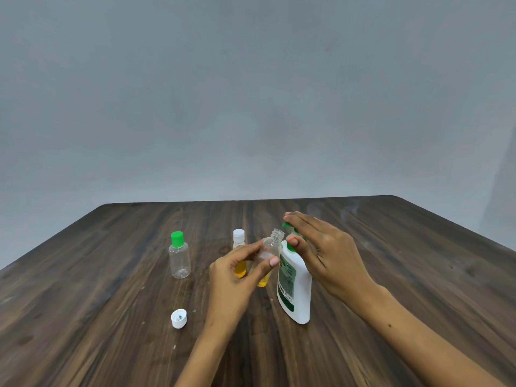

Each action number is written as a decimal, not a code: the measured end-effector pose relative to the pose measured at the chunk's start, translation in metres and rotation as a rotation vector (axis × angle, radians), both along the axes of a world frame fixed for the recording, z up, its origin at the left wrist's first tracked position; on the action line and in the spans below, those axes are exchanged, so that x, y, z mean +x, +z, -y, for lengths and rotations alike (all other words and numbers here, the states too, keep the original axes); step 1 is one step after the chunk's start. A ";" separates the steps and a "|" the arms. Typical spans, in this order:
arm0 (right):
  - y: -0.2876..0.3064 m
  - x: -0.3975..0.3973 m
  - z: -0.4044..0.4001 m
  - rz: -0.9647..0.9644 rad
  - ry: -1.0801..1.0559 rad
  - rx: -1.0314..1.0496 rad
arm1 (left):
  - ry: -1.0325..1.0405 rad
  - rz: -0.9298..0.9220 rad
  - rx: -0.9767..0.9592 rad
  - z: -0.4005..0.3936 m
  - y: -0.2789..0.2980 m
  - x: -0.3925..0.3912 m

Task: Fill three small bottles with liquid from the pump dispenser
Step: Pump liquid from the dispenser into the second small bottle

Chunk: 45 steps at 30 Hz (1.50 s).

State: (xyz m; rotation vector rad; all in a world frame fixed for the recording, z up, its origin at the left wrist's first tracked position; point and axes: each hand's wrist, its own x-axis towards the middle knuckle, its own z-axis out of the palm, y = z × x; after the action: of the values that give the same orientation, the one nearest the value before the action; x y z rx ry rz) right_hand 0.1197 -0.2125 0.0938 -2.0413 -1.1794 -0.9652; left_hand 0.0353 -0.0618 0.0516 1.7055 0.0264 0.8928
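A: Which step is in hand?

B: The filling of the second bottle, it is judged. An uncapped clear bottle [270, 251] is held tilted in the left hand [237, 272], pinched between the thumb and the curled fingers, with its open mouth brought just beside the green nozzle of the pump dispenser [294, 283]. Yellow liquid is seen at its bottom.

A: And the right hand?

B: The right hand [326, 247] is laid over the green pump head with nearly straight fingers; the thumb is placed at the neck of the pump. Nothing is gripped by it; the head is only covered and pressed from above.

A: Where are the other things?

B: A white-capped bottle [239, 247] with yellow liquid is standing behind the left hand, so it is taken as already filled. A green-capped bottle [179, 256], empty and closed, is standing well apart to the left. A loose white cap [178, 318] is lying on the wooden table [83, 289], nearer to the person.

A: What is called for next?

B: The mouth must be kept under the nozzle while the pump is pressed down. Afterwards the cap should be put back, and the green-capped bottle opened.
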 end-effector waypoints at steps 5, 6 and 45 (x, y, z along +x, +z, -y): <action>0.001 -0.001 0.000 0.023 -0.003 -0.003 | -0.007 -0.011 -0.003 0.003 0.002 -0.001; 0.001 0.000 0.001 0.022 -0.006 -0.002 | -0.010 -0.009 -0.007 0.003 0.002 -0.001; -0.005 -0.001 -0.004 -0.019 -0.010 0.022 | -0.018 0.021 -0.009 0.002 0.001 0.001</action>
State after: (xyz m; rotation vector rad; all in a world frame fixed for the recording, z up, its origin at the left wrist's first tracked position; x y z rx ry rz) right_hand 0.1189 -0.2083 0.0885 -2.0360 -1.1451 -0.9575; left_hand 0.0365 -0.0635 0.0527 1.6853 0.0003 0.8961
